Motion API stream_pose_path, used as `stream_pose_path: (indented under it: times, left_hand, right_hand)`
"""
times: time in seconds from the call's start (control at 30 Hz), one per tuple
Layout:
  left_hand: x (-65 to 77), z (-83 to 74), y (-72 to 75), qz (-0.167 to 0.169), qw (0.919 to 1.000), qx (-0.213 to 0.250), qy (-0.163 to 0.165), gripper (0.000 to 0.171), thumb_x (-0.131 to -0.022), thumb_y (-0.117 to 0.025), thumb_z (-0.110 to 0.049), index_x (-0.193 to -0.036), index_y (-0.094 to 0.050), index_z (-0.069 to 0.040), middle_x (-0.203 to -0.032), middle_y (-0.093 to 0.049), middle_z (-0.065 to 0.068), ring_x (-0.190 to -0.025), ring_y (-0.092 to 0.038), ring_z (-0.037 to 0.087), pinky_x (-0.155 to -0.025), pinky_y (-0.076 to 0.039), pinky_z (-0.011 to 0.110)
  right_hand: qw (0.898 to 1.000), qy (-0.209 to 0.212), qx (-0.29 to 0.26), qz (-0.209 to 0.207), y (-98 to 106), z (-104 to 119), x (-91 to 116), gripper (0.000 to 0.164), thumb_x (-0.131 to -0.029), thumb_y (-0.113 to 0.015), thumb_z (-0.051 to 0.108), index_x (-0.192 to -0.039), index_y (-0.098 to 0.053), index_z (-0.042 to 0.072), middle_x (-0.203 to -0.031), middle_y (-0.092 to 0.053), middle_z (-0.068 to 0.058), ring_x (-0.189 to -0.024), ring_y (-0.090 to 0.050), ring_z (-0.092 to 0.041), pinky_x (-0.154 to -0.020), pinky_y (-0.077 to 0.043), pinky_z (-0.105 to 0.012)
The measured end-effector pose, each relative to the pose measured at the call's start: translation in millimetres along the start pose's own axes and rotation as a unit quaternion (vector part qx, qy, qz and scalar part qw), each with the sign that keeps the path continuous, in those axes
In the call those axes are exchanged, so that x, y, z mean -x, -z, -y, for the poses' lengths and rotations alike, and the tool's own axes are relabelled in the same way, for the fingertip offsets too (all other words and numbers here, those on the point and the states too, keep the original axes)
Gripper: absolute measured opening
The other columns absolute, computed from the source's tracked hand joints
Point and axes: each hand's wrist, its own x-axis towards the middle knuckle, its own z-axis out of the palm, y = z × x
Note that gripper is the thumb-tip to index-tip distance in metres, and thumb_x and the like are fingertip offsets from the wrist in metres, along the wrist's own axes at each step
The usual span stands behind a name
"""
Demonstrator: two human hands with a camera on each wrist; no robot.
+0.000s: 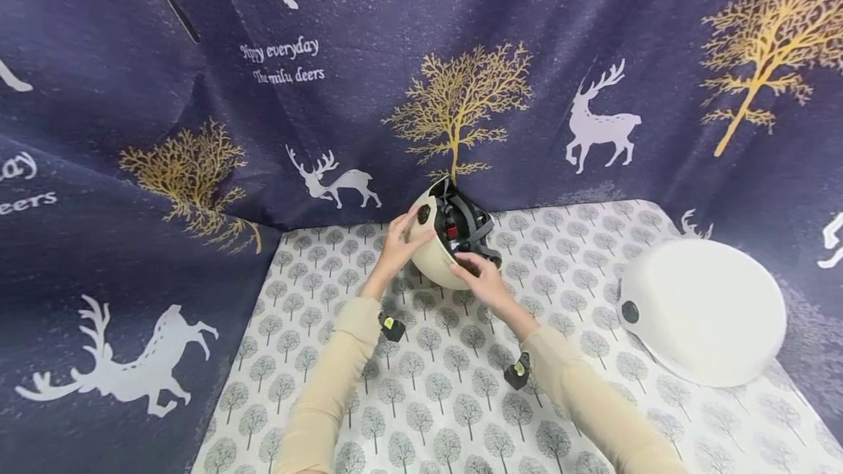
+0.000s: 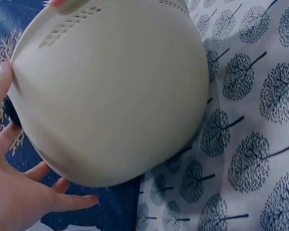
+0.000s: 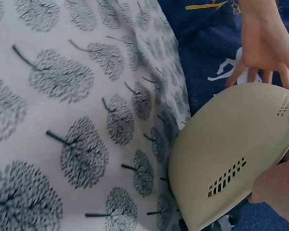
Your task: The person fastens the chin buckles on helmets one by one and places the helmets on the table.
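**Round helmet [image 1: 435, 263] could slip**

It tilts at 12 o'clock on the table [image 1: 408, 386]. The left hand [image 1: 397, 247] touches it, fingers spread apart; the right hand [image 1: 486, 282] pinches it. If that pinch slides, it could roll. Some right fingertips hide inside; the straps [image 1: 467, 214] look jumbled. The white helmet [image 1: 711, 298], at 3, looks too bright.

a vented cream helmet [image 1: 431, 260] is tilted, opening rightward, grey straps [image 1: 466, 214] showing inside.

The right wrist view's right edge cuts off part of the helmet [image 3: 221, 134] and the right hand [image 3: 278, 192].
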Motion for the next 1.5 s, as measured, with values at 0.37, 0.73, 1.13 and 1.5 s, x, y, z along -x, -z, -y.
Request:
stream_pose_path:
  times: [0.37,0.73,1.13,1.5]
  left_hand:
    - [2.7,9.8,17.1,0.002,0.9996,-0.028,-0.005,0.070,-0.087,-0.072,-0.033,-0.149,-0.041,-0.032,-0.161,-0.013,0.019,-0.150,-0.013,0.036,-0.118,-0.016,0.064]
    - [4.0,3.3,14.9,0.024,0.9988,-0.041,-0.014,0.074,-0.085,-0.074,-0.038,-0.150,-0.038,-0.035,-0.163,-0.004,0.018,-0.151,-0.007,0.039,-0.118,-0.016,0.065]
    - [6.7,-1.5,6.4,0.011,0.9985,-0.052,-0.014,0.075,-0.083,-0.077,-0.035,-0.148,-0.041,-0.036,-0.163,-0.008,0.016,-0.150,-0.008,0.040,-0.118,-0.016,0.065]
    - [6.6,-4.2,5.1,0.011,0.9983,-0.057,-0.005,0.075,-0.082,-0.077,-0.037,-0.148,-0.041,-0.037,-0.163,-0.008,0.015,-0.150,-0.010,0.041,-0.117,-0.019,0.065]
  right_hand:
    - [0.996,-0.020,-0.086,0.027,-34,-2,-6,0.037,-0.095,-0.063,0.017,-0.129,-0.056,0.003,-0.130,-0.059,-0.018,-0.113,-0.059,-0.019,-0.098,-0.049,-0.029]
    - [0.996,-0.025,-0.058,0.070,-21,-2,-7,0.043,-0.095,-0.062,0.020,-0.133,-0.052,0.004,-0.128,-0.059,-0.018,-0.105,-0.058,-0.012,-0.095,-0.048,-0.025]
    - [0.987,-0.020,-0.154,0.035,17,22,-25,0.049,-0.098,-0.056,0.016,-0.140,-0.042,-0.004,-0.140,-0.046,-0.027,-0.111,-0.059,-0.010,-0.103,-0.049,-0.028]
    - [0.999,0.032,-0.006,0.037,25,55,-46,0.055,-0.100,-0.056,0.026,-0.150,-0.037,0.015,-0.151,-0.038,-0.021,-0.137,-0.042,-0.039,-0.106,-0.042,-0.056]
